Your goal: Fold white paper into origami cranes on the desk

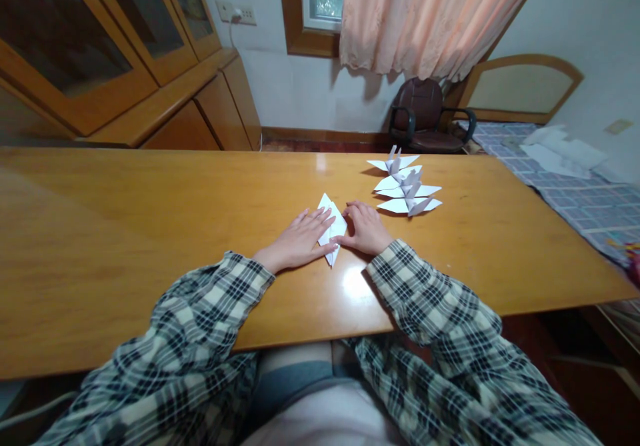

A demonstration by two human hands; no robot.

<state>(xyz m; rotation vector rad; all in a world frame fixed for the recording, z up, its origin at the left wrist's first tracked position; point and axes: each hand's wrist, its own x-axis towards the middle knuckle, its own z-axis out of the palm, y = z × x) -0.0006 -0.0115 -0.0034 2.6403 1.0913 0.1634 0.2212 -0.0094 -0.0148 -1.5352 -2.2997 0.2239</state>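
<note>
A white sheet of paper folded into a narrow diamond lies flat on the wooden table, its points toward and away from me. My left hand rests over its left side, fingers stretched out and pressing on it. At its right edge is my right hand, with bent fingers and the thumb touching the paper near the lower half. Whether the right fingers pinch a layer of it is hard to make out. Several finished white paper cranes stand in a row beyond my right hand.
The wooden table spans the view. Behind it are a brown armchair and a pink curtain. A glass-door cabinet stands at the left, and a bed with a checked cover at the right.
</note>
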